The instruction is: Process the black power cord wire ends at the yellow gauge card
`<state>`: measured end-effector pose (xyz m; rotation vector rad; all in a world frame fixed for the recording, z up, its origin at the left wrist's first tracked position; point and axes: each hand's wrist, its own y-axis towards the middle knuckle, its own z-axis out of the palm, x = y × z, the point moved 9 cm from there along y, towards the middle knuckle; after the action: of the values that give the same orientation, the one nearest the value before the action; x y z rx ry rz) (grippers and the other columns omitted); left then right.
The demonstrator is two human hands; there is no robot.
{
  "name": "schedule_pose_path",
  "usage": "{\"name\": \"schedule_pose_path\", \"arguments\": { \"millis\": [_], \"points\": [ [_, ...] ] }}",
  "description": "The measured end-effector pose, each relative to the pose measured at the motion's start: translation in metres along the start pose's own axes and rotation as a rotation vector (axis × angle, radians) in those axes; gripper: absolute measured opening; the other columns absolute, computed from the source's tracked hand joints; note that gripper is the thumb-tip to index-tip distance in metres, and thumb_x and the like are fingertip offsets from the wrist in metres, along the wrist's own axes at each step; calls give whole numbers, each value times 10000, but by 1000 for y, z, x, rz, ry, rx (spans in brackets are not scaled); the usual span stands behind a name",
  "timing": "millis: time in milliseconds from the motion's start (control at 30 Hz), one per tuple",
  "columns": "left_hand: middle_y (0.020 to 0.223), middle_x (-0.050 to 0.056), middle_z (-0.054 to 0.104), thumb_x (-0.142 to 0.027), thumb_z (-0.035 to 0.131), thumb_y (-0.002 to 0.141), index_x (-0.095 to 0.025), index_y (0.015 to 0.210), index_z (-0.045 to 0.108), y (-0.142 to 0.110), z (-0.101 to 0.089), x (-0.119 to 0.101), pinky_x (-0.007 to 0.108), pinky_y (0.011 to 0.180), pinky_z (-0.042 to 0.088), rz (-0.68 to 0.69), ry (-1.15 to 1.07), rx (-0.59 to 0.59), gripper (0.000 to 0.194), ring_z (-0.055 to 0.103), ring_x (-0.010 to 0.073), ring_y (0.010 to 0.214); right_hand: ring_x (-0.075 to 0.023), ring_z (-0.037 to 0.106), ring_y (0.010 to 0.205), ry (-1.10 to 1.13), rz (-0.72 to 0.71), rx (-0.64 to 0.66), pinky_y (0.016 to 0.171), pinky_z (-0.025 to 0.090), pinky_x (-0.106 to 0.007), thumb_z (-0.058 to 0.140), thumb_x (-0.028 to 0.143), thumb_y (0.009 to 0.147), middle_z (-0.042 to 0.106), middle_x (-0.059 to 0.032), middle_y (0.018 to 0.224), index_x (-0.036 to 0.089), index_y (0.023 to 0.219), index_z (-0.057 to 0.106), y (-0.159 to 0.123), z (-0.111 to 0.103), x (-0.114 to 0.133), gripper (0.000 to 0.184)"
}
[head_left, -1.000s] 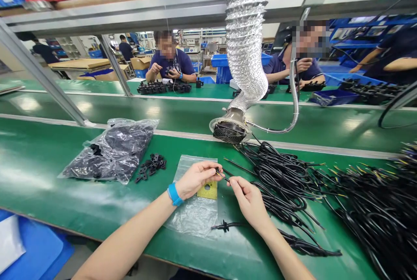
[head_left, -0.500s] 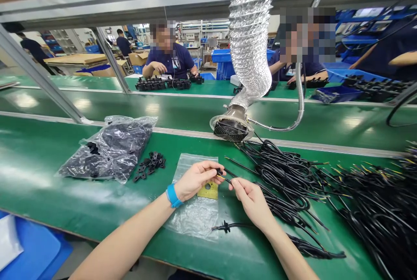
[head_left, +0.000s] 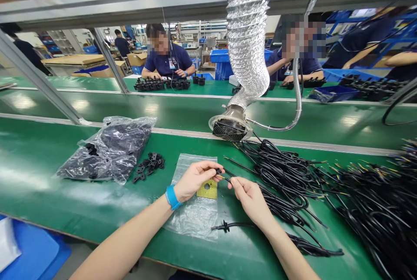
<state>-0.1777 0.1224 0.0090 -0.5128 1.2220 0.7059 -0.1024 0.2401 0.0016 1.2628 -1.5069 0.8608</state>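
Observation:
Between thumb and fingers, my left hand (head_left: 197, 180) pinches a small black plastic clip (head_left: 218, 171). My right hand (head_left: 248, 194) grips a black cable (head_left: 228, 179) close to its stripped end, where a yellow wire shows beside the clip. Both hands are over a clear zip bag (head_left: 194, 217) with a yellow sponge (head_left: 207, 189) that has a hole in it. Below my right hand lies another cable with a black clip (head_left: 225, 226) around it. To the left is a loose pile of black clips (head_left: 150, 166).
A large clear bag of black parts (head_left: 109, 149) lies at left. Coiled black cables (head_left: 280, 175) and a bigger cable heap (head_left: 368, 210) fill the right. A fan on a silver duct (head_left: 230, 128) hangs in front of my hands. Co-workers (head_left: 169, 58) sit across the bench.
My hands keep nearly the same pose, cable end and clip close together. The view has shifted slightly. Across the bench, a co-worker's raised hand has come down towards the black parts.

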Motion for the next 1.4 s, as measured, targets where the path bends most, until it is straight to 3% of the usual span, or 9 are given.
{"name": "schedule_pose_path", "arguments": {
  "millis": [500, 767, 1033, 1400],
  "points": [
    [1056, 107, 723, -422, 659, 836, -160, 975, 714, -3, 3, -11, 337, 849, 538, 47, 189, 33, 302, 698, 212, 898, -88, 210, 426, 92, 75, 8, 406, 172, -231, 448, 771, 799, 270, 79, 455, 189, 686, 549, 1, 1, -7, 602],
    [1028, 106, 731, -349, 707, 799, -162, 993, 713, -5, 4, -12, 348, 869, 535, 114, 275, 15, 269, 689, 229, 947, -87, 212, 423, 83, 67, -23, 398, 177, -229, 442, 744, 823, 268, 78, 454, 187, 692, 556, 0, -2, -5, 584],
    [925, 63, 718, -242, 601, 855, -218, 1007, 716, -17, 7, -35, 313, 789, 527, 424, 764, -140, 192, 653, 183, 794, -102, 293, 444, -54, -33, -79, 414, 237, -226, 410, 688, 877, 321, 57, 482, 177, 713, 609, -1, -4, 2, 573],
    [862, 41, 695, -195, 582, 839, -222, 960, 701, -20, 9, -39, 283, 728, 505, 481, 813, -174, 172, 623, 166, 742, -113, 313, 457, -86, -45, -80, 439, 257, -234, 391, 689, 883, 324, 53, 489, 175, 725, 627, -2, -3, 3, 588]
  ]
}}
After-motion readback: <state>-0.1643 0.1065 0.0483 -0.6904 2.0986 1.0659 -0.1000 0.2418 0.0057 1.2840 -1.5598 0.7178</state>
